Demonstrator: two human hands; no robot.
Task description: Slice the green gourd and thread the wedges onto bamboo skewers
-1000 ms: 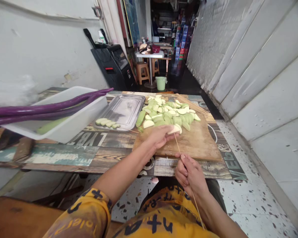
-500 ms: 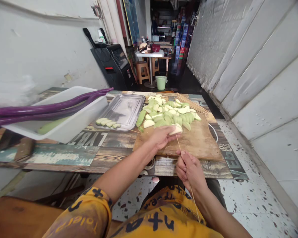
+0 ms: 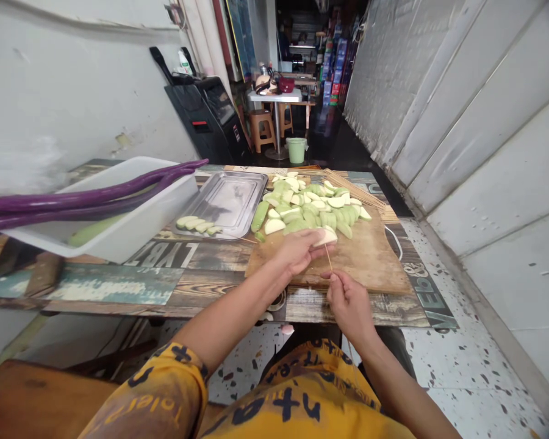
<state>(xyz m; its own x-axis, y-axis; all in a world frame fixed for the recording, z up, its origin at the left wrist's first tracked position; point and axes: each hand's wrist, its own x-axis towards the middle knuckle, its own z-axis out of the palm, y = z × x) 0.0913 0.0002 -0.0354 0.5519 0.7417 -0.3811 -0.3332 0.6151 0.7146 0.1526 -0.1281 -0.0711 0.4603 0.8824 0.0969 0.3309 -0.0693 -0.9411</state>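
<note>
My left hand (image 3: pixel 301 249) is closed on a pale half-moon vegetable slice (image 3: pixel 327 236) above the near part of the wooden cutting board (image 3: pixel 366 262). In my right hand (image 3: pixel 349 297) a thin wooden skewer (image 3: pixel 328 257) is pinched, and its upper end meets the lower edge of the slice. How deep the tip sits is hidden. Just beyond my hands lies a heap of green-skinned, white-fleshed slices (image 3: pixel 308 207) on the board. To the left, several slices on a skewer (image 3: pixel 197 225) rest along the near edge of a metal tray (image 3: pixel 229 201).
A white plastic tub (image 3: pixel 105 244) with long purple eggplants (image 3: pixel 86 196) stands on the left of the table. Loose skewers (image 3: pixel 359 190) lie at the board's far right. A white cord loop (image 3: pixel 394 242) is at its right edge. Walls flank both sides.
My right hand has shifted up and slightly right along the skewer, closer to the slice. The left hand has stayed almost in place.
</note>
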